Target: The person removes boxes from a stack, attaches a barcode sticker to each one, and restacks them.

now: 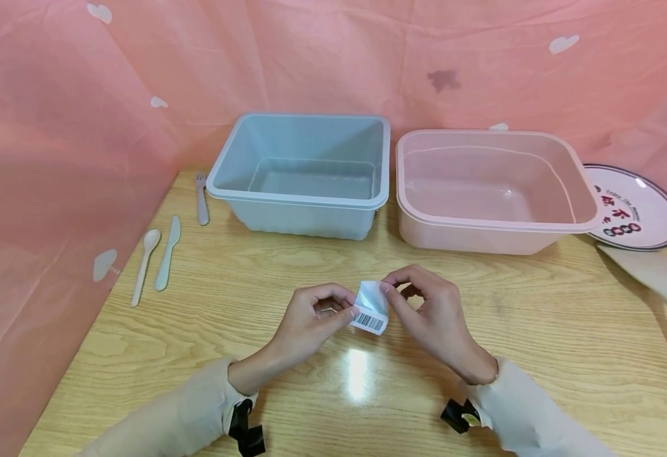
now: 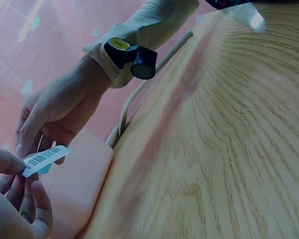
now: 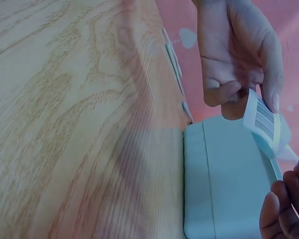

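Observation:
Between both hands, just above the wooden table, is a small white barcode label, bent across its middle with a shiny upper flap. My left hand pinches its left edge between thumb and fingers. At the upper right corner, my right hand pinches the shiny flap with thumb and forefinger. The left wrist view shows the printed bars of the barcode label facing up, close to the left thumb. From the right wrist, the barcode label appears curled, with a thin flap stretching toward the right fingertips.
Behind the hands stand a grey-blue basin and a pink basin. A spoon, a knife and a fork lie at left. At right, a printed plate leans beside a large beige ladle or spatula.

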Available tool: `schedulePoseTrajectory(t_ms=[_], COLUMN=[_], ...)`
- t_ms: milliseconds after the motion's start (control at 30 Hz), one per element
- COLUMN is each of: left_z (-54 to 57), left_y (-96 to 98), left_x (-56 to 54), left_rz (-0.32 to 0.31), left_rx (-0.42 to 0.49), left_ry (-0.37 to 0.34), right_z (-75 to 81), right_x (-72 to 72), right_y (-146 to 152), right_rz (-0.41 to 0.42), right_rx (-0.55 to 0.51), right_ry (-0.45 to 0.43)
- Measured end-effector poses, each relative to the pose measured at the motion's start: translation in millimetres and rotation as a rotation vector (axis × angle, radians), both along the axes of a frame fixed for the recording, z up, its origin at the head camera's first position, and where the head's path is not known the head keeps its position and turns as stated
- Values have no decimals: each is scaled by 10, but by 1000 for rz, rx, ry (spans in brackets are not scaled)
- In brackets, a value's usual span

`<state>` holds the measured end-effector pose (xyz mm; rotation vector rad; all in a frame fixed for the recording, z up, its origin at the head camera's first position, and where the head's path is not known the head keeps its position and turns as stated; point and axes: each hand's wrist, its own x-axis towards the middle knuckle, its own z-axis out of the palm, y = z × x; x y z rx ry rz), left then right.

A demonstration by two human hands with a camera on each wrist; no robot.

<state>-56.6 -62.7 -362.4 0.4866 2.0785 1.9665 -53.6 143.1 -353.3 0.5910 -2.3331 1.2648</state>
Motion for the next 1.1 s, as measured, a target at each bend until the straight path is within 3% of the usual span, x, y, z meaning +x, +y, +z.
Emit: schedulePoseTrajectory(t_ms=[367, 1100], left_z=[-33, -115], left_y=[-41, -90], left_x=[23, 48], left_rz=[5, -8], left_rx=[-21, -33], left_ry=[-9, -47], right_z=[4, -2], right_x=[-14, -46], right_y=[33, 84], right_rz=[-27, -120], right_rx=[-62, -88], right_ry=[-34, -86])
